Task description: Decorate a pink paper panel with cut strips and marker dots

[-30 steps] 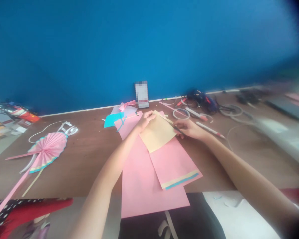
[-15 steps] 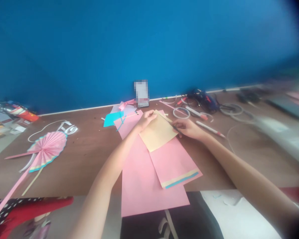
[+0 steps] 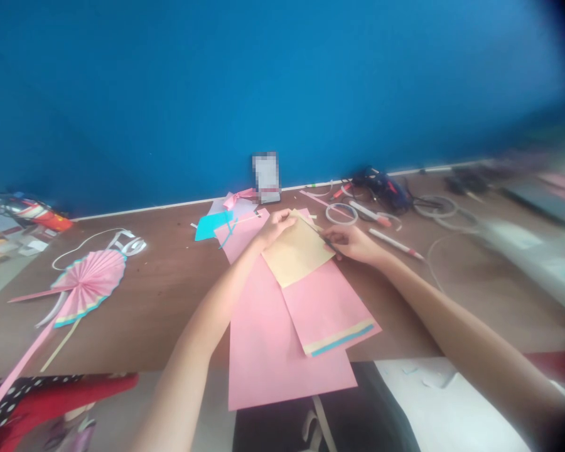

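My left hand (image 3: 277, 227) is at the far corner of a yellow paper sheet (image 3: 299, 254), its fingers closed on that corner. At the sheet's right edge, my right hand (image 3: 351, 242) grips a slim dark tool (image 3: 330, 242) lying along the edge; its exact kind is too blurred to tell. Beneath the yellow sheet lies a pink sheet (image 3: 329, 304) with yellow and blue strips along its near edge. Under that, a larger pink sheet (image 3: 277, 370) reaches past the table's front edge.
A pleated pink paper fan (image 3: 90, 279) lies at left. Behind my left hand are blue paper (image 3: 214, 226) and pink pieces; a phone (image 3: 266, 179) leans on the wall. To the right are a tape ring (image 3: 341, 214), a white pen (image 3: 395, 243) and dark cables (image 3: 386, 191).
Both hands stay almost where they were, on the yellow sheet and the tool. The whole view has shifted very slightly.
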Available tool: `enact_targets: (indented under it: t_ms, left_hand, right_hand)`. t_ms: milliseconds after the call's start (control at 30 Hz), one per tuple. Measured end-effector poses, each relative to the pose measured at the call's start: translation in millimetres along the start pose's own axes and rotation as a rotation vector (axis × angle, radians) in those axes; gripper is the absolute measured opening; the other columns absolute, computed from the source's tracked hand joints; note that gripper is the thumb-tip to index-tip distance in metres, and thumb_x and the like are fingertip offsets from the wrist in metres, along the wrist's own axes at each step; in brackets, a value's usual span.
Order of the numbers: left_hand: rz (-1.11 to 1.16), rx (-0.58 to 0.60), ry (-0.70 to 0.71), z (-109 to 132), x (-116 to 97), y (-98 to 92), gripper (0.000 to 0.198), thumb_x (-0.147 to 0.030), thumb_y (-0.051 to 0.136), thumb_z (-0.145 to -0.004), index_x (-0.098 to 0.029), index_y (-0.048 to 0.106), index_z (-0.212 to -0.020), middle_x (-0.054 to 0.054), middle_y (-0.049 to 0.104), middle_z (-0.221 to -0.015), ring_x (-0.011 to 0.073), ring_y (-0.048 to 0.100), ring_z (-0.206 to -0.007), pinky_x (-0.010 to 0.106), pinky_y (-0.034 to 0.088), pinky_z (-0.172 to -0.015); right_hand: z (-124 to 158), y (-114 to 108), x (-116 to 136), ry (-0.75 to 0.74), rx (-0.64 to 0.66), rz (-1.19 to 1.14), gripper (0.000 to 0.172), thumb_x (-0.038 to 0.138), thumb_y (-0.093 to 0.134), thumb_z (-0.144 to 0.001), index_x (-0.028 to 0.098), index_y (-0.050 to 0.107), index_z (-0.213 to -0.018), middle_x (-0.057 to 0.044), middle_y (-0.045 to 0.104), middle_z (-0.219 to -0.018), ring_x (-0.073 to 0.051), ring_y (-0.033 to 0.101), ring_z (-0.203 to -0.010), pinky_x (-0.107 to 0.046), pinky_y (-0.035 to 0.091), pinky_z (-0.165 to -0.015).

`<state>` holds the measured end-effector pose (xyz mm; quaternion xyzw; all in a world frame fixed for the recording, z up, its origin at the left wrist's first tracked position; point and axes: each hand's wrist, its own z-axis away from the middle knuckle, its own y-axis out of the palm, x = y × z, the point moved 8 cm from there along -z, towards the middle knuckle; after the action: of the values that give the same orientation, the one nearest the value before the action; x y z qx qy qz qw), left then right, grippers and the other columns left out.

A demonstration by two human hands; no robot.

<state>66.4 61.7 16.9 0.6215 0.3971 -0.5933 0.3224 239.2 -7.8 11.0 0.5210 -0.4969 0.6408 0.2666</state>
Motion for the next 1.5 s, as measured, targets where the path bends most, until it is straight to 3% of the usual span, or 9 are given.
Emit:
enact_targets:
  t_ms: [433,700,933,1200,1500]
  left_hand:
    - [-0.041,0.023,0.053,1.0,-5.5,3.5,0.029,-0.043,0.064,-0.079,-0.016,0.054,-0.078,-0.001,0.054,-0.072,0.0102,0.05,-0.065,0.022,0.038,-0.061]
    - [-0.085,-0.041,0.069,-0.5,-5.5,-2.9,0.032,-0.047,0.06,-0.082,-0.016,0.056,-0.078,0.0,0.056,-0.073,0.0114,0.051,-0.066,0.022,0.04,-0.062]
    - [-0.083,-0.038,0.087,-1.4,-5.1,-4.1,0.029,-0.044,0.061,-0.082,-0.016,0.059,-0.079,0.0,0.056,-0.071,0.01,0.051,-0.064,0.021,0.039,-0.06]
    - [-0.039,-0.06,0.058,-0.1,-2.9,-4.5,0.031,-0.047,0.062,-0.081,-0.016,0.061,-0.082,0.001,0.06,-0.075,0.0119,0.056,-0.067,0.023,0.043,-0.063]
    - [-0.057,-0.074,0.052,-0.3,-2.7,-6.7,0.038,-0.054,0.063,-0.078,-0.016,0.059,-0.079,0.001,0.059,-0.073,0.012,0.054,-0.067,0.023,0.042,-0.063]
  right_hand:
    - [-1.3,-1.1,-2.4,-0.024,-0.03,0.018,0.042,0.044,0.066,-0.078,0.014,0.063,-0.108,0.002,0.057,-0.06,-0.013,0.055,-0.051,-0.029,0.047,-0.057]
    - [-0.8,1.6,2.2,-0.016,-0.009,0.027,0.042,0.047,0.066,-0.078,0.016,0.062,-0.107,-0.001,0.063,-0.07,-0.014,0.056,-0.055,-0.029,0.05,-0.057]
    - [-3.7,1.1,0.8,-0.087,-0.08,0.149,0.039,0.042,0.062,-0.08,0.016,0.066,-0.108,-0.003,0.062,-0.075,-0.016,0.056,-0.063,-0.028,0.048,-0.06]
    - [-2.6,3.6,7.7,-0.188,-0.157,0.307,0.033,0.034,0.057,-0.082,0.015,0.066,-0.108,-0.001,0.056,-0.071,-0.013,0.048,-0.06,-0.026,0.041,-0.058]
    - [0.2,5.0,17.7,-0.242,-0.223,0.442,0.033,0.025,0.056,-0.08,0.016,0.068,-0.11,-0.001,0.057,-0.069,-0.013,0.048,-0.058,-0.025,0.04,-0.059]
